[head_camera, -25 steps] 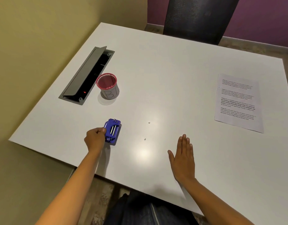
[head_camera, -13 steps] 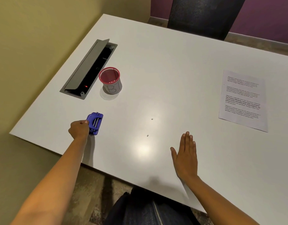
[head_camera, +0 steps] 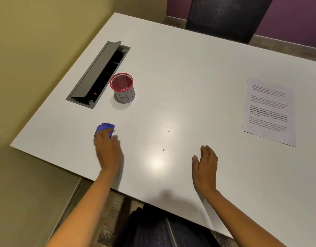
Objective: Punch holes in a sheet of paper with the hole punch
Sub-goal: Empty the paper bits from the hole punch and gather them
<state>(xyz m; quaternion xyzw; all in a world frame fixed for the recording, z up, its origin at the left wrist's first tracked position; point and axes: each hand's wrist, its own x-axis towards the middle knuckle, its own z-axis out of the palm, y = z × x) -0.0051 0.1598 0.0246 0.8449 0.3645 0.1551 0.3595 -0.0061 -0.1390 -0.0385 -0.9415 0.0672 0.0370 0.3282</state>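
White table [head_camera: 189, 72], L hand [head_camera: 107, 150] fingers blurred over blue hole punch [head_camera: 103, 128], grip unclear, R hand [head_camera: 205, 166] fingers spread, printed sheet [head_camera: 269, 111] far right.

The place looks like an office or meeting room. A large plain white table [head_camera: 189, 72] fills the frame, with a grey flip-lid cable and power hatch [head_camera: 98, 75] set into its upper left. A dark high-backed chair [head_camera: 228, 16] stands at the top, against a purple wall [head_camera: 299, 16]; a yellow wall [head_camera: 37, 41] runs along the left.
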